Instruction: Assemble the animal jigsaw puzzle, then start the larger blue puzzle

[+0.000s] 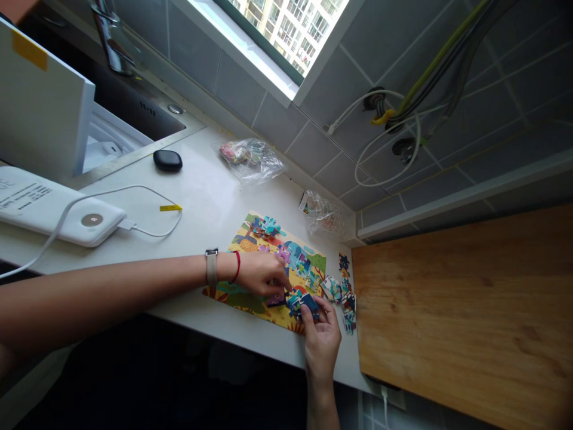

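A colourful jigsaw picture board [250,303] lies on the white counter, showing cartoon animals. My left hand [264,272], with a watch and a red cord at the wrist, reaches over its middle with fingers curled; what they hold, if anything, is hidden. Just below these fingers is a dark purple puzzle piece [276,300]. At the board's near right corner, my right hand [324,334] pinches a dark blue puzzle piece [310,306] between thumb and fingers, above several loose pieces. More puzzle pieces [267,226] form a small pile at the board's far left.
Loose pieces [348,301] lie along a wooden board [465,310] on the right. Two clear plastic bags [253,160] rest near the tiled wall. A black oval case [168,160], a white power bank [58,206] with a cable, and a sink [179,128] are to the left.
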